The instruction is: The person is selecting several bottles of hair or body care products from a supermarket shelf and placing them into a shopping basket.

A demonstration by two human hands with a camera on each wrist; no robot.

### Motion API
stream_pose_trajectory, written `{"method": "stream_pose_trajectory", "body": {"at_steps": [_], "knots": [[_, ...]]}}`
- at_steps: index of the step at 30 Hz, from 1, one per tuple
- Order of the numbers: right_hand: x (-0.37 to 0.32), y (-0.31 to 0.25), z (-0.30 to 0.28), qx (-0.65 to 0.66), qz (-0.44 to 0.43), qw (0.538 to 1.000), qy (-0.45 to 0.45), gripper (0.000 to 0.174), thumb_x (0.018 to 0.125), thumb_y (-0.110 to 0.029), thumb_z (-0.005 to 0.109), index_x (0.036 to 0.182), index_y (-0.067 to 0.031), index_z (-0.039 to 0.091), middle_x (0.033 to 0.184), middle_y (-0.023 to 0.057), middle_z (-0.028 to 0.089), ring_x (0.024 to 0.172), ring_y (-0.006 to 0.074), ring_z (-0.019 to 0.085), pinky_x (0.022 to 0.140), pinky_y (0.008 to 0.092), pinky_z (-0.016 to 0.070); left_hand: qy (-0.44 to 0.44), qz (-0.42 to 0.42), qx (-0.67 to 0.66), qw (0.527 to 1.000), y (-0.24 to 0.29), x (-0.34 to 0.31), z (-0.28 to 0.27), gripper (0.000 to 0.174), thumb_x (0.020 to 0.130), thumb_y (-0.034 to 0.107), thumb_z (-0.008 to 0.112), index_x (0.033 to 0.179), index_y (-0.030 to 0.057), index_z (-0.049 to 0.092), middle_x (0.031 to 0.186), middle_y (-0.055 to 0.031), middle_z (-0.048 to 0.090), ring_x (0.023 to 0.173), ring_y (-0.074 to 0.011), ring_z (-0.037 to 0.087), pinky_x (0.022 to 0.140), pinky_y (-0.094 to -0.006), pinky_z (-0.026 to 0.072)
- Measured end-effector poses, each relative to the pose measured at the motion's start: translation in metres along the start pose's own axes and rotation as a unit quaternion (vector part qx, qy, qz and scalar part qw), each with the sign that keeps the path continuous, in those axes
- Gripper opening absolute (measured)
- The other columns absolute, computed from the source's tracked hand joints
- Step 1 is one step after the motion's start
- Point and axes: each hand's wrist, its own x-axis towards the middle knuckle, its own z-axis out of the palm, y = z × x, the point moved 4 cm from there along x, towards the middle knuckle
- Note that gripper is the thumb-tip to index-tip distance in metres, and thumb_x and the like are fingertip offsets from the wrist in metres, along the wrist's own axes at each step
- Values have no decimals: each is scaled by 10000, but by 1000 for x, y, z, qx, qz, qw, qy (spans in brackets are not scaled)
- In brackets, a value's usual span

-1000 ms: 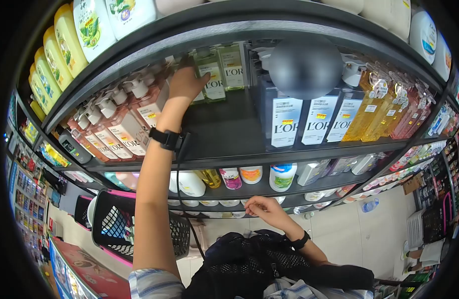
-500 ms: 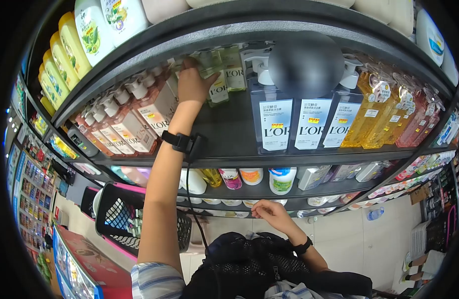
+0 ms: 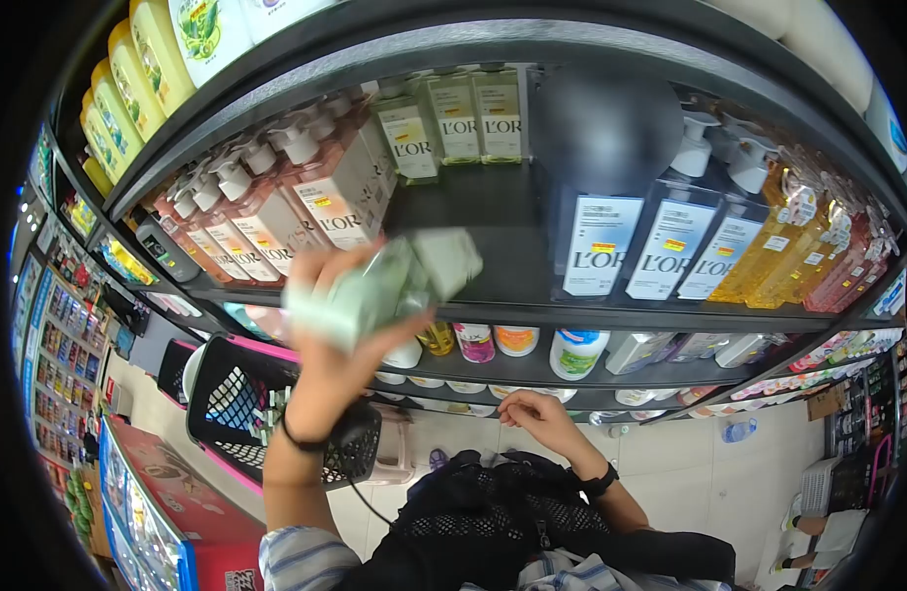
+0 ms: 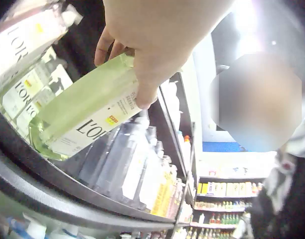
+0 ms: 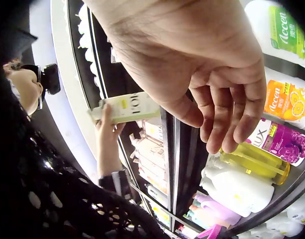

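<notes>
My left hand (image 3: 325, 374) grips a pale green pump-type bottle (image 3: 379, 286), tilted and blurred in front of the shelf's edge. The left wrist view shows this clear green bottle (image 4: 87, 102) with a white label, the thumb on one side and the fingers around its top end. Several matching green bottles (image 3: 410, 143) stand at the back of the black shelf (image 3: 463, 222). Lower down, my right hand (image 3: 544, 418) hangs before the lower shelves, its fingers loosely curled and holding nothing; in the right wrist view the palm (image 5: 192, 59) faces the camera.
Pink pump bottles (image 3: 320, 202) line the left of the shelf, with blue ones (image 3: 603, 241) and yellow ones (image 3: 729, 246) on the right. A black shopping basket (image 3: 199, 409) with a pink rim stands at lower left. White jugs and bottles (image 3: 579, 353) fill the shelf below.
My left hand has come out from the back of the shelf toward me, bringing a green bottle with it. My right hand stays almost where it was.
</notes>
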Motion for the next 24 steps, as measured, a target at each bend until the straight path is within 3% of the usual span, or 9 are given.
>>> {"method": "stream_pose_trajectory", "body": {"at_steps": [2,4,9,11,13,15,17,21,24], "knots": [[10,8,7,8,17,1000,-12,158,962,-120,527,1002,1,619,862,44,662,788,93,613,725,236,486,-31,-40,14,999,0,-35,-53,721,456,339,900,1072,58,653,920,-62,491,876,-221,508,764,-350,437],[23,8,21,5,24,1000,-20,156,961,-119,529,1004,1,619,859,44,659,790,93,612,725,234,486,-23,-142,-25,989,-11,-68,-94,805,392,495,881,1028,52,665,941,-54,463,873,-207,492,757,-336,429],[60,7,67,-63,24,992,-106,133,947,-111,544,1000,-15,619,851,40,663,780,91,623,702,235,490,86,-357,-182,912,-61,-124,-152,744,516,454,907,997,-31,613,1004,-50,474,945,-162,528,829,-308,452],[69,7,91,-74,34,988,-132,129,942,-112,547,994,-21,622,837,41,668,777,98,629,700,239,491,52,-368,-74,926,-76,-140,-170,666,544,338,911,1020,-23,616,973,-36,476,917,-173,536,802,-307,451],[77,10,114,-90,59,981,-163,138,940,-119,547,1008,-29,626,858,51,679,809,118,649,711,251,495,-29,-284,143,948,-97,-157,-183,601,558,223,901,1042,1,623,951,-57,503,884,-219,549,775,-330,453],[85,14,136,-132,61,969,-198,151,933,-115,554,1033,-26,623,883,63,689,838,135,661,725,269,503,-25,-212,238,948,-131,-175,-190,538,582,156,879,1038,23,627,972,-107,544,886,-284,555,768,-373,460],[90,10,155,-159,63,958,-232,157,929,-116,560,1040,-25,623,893,71,692,846,145,664,728,276,506,-13,-212,261,942,-181,-202,-202,496,618,172,860,1027,28,619,1044,-139,572,907,-315,563,785,-397,467],[103,12,186,-203,54,938,-277,179,920,-127,579,1058,-21,622,918,94,698,856,170,672,730,291,511,-13,-301,278,912,-283,-246,-226,478,669,227,832,1021,7,596,1059,-152,576,946,-342,571,802,-407,476],[110,20,201,-220,72,932,-281,194,917,-139,587,1070,-23,621,924,99,694,861,189,673,735,297,514,-57,-316,289,902,-364,-296,-226,516,663,242,835,1042,-9,590,1087,-211,547,1020,-379,542,873,-435,454]]}}
